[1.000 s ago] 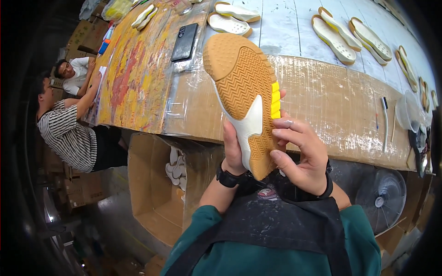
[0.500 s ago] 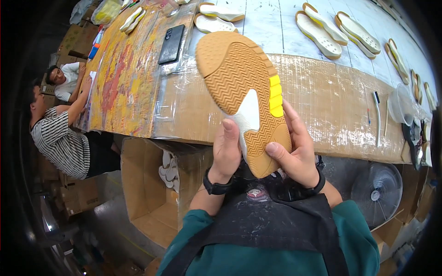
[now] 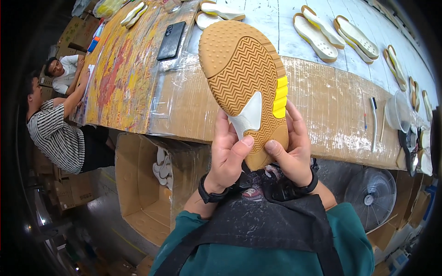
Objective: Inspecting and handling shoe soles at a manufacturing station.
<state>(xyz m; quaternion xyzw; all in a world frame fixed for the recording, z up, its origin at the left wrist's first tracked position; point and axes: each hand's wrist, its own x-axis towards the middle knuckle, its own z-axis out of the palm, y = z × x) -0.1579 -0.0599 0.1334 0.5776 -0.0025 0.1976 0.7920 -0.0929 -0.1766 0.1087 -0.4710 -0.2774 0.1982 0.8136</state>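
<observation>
Tan shoe sole up in both hands, tread to the camera

And here's the grip: the left hand [image 3: 228, 154] has its thumb pressed on the edge of the shoe sole [image 3: 248, 60] near the heel, fingers tucked behind; the right hand [image 3: 292, 149] pins the other side, thumb flat on the heel. Both are closed around it, though the fingertips behind are hidden. The sole hangs in the air at the table's near edge, toe pointing away, leaning a touch left.

How far along? Judging by this face, it looks assembled: herringbone tread, white insert [image 3: 251, 112] and yellow ribbed strip [image 3: 280, 99] all in place. It's not yet set down, and whether its other side needs anything is out of sight.

Moving out, a cardboard sheet [image 3: 340, 101] covers the near tabletop, a brush [image 3: 374, 124] lying on it near a clear tub [image 3: 397, 112]. Beyond, matching soles [image 3: 317, 39] lie in pairs; a phone [image 3: 171, 41] rests further left. Below, an open carton [image 3: 140, 198] holds white pieces [image 3: 162, 168], and over at far left, a co-worker in stripes [image 3: 57, 138] reaches across the table.
</observation>
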